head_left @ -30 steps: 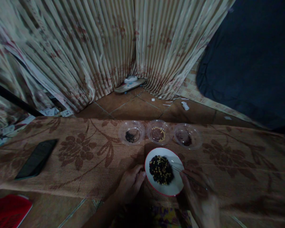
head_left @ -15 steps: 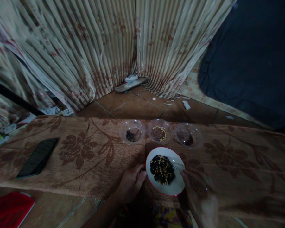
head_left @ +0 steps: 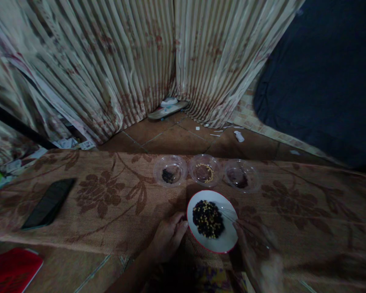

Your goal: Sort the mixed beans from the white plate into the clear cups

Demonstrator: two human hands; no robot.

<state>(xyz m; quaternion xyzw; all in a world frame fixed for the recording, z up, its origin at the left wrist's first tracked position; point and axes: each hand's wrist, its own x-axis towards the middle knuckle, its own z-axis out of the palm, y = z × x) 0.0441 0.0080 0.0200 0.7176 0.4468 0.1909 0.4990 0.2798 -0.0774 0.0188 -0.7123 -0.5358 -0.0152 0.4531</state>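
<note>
A white plate point(head_left: 230, 240) with a red rim holds a pile of mixed black and yellow beans point(head_left: 208, 219). My left hand point(head_left: 170, 235) is closed at its left edge, thumb and fingers gripping the rim. Over the plate's right side, my right hand point(head_left: 256, 248), blurred, is shut on what look like thin metal tweezers point(head_left: 228, 212), pointing left toward the pile. Beyond the plate stand three clear plastic bowls: the left bowl point(head_left: 178, 160) has black beans, the middle bowl point(head_left: 198, 160) yellow ones, the right bowl point(head_left: 253, 173) dark reddish ones.
A dark phone point(head_left: 49, 203) lies on the left of the patterned tablecloth point(head_left: 125, 228). Behind the table hang striped curtains point(head_left: 134, 61), with a skateboard point(head_left: 167, 110) on the tiled floor. A red item point(head_left: 15, 268) is at lower left; dark fabric point(head_left: 320, 81) fills the upper right.
My right hand has shifted very slightly with the tweezers. The left hand stays at the plate's rim, and the bowls look the same.
</note>
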